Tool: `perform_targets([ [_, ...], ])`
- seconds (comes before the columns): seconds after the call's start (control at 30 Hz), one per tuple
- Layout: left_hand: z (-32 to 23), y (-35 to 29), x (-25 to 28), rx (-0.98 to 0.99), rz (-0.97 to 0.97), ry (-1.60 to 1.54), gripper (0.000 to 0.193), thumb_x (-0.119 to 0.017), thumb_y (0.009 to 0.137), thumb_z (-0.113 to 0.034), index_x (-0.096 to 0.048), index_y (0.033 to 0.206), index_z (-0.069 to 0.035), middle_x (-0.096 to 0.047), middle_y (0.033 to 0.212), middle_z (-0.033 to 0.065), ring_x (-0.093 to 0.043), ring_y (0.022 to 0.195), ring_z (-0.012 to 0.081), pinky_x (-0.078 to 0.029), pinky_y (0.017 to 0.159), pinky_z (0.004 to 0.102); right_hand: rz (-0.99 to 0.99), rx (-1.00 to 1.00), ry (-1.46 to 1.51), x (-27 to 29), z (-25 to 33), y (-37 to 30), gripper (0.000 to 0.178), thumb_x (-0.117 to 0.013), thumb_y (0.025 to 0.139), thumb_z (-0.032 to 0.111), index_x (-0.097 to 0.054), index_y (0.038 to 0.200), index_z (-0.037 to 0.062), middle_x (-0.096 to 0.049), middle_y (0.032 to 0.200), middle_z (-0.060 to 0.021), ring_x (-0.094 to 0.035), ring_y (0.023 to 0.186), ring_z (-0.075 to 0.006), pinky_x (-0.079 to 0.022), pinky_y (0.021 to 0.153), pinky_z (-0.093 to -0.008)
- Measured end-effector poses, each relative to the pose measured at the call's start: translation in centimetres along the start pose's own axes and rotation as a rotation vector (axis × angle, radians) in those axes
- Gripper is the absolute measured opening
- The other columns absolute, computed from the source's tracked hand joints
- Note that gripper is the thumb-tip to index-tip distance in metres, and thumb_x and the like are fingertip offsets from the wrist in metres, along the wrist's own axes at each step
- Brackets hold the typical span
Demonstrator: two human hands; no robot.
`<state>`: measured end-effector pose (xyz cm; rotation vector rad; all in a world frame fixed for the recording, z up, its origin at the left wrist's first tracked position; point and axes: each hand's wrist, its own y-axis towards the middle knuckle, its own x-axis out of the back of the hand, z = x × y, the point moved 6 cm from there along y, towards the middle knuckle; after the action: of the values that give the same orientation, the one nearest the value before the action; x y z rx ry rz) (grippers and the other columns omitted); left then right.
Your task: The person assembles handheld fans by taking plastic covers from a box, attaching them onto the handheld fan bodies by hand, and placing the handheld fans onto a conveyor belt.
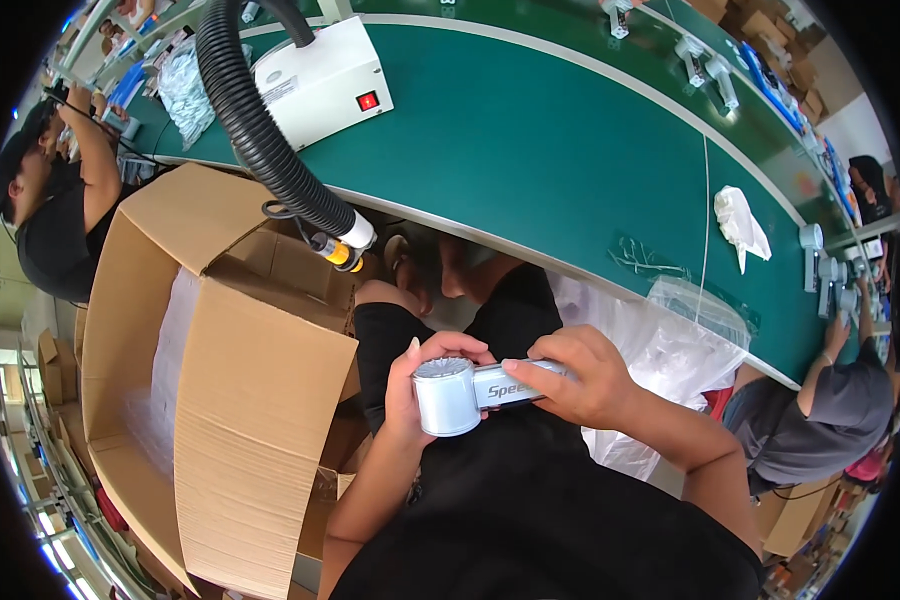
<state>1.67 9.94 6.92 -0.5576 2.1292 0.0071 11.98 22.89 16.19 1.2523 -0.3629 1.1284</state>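
Note:
In front of my lap is a silver-grey hair-dryer-shaped device [450, 405], with a drum-like round head at the left and a straight handle running right. Dark printing marks the handle's side, and the head's top face looks finned or grilled. My left hand [408, 390] is curled round the far and left side of the head, its thumb sticking up. The handle's right end lies in the grip of my right hand [585, 380], fingers across its top; those fingers cover part of it.
An open cardboard box [255, 400] with clear plastic inside stands at my left. Over it hangs a black corrugated hose [270, 120] with a yellow-black tip. A white machine [325, 85] and a white cloth [740, 225] lie on the green bench [530, 140]. Co-workers sit either side.

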Motion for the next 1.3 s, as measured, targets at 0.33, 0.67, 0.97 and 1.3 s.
perform_targets([
  [0.33,0.2,0.1,0.7,0.062,-0.06,-0.137,0.072,-0.021,0.098,-0.061,-0.052,0.118,0.0,-0.062,0.099,0.0162,-0.067,0.071,0.0315,-0.056,0.053,0.0365,0.127,-0.082,0.116,-0.1,-0.3,0.6,0.06,-0.08,0.061,0.011,-0.065,0.119,0.0121,-0.054,0.096,-0.0057,-0.056,0.079,-0.0236,-0.047,0.065,-0.0335],
  [0.67,2.0,0.6,5.0,-0.13,-0.136,0.199,0.064,-0.024,0.101,-0.055,-0.057,0.114,-0.001,-0.066,0.102,0.0198,-0.066,0.091,0.0274,-0.054,0.082,0.0394,0.452,-0.422,0.444,-3.9,-2.1,-3.3,0.037,-0.065,0.085,0.036,-0.06,0.114,0.0131,-0.065,0.086,-0.0134,-0.066,0.079,-0.0338,-0.052,0.069,-0.044],
  [0.97,9.5,1.2,10.3,0.192,-0.136,0.087,0.07,-0.022,0.1,-0.054,-0.058,0.076,0.001,-0.059,0.079,0.0141,-0.058,0.079,0.025,-0.045,0.08,0.0338,0.799,-0.457,0.301,-11.1,-1.3,-8.2,0.05,-0.055,0.092,0.049,-0.054,0.103,0.0002,-0.066,0.083,-0.0217,-0.066,0.076,-0.0408,-0.053,0.067,-0.0499],
  [1.3,10.4,2.5,13.4,0.235,-0.126,-0.279,0.052,-0.037,0.093,-0.042,-0.056,0.071,0.001,-0.054,0.075,0.0139,-0.053,0.076,0.026,-0.042,0.075,0.0353,0.912,-0.548,0.375,-14.2,-1.8,-5.2,0.049,-0.062,0.089,0.04,-0.055,0.106,-0.0053,-0.067,0.082,-0.0237,-0.066,0.078,-0.0427,-0.053,0.072,-0.0494],
])
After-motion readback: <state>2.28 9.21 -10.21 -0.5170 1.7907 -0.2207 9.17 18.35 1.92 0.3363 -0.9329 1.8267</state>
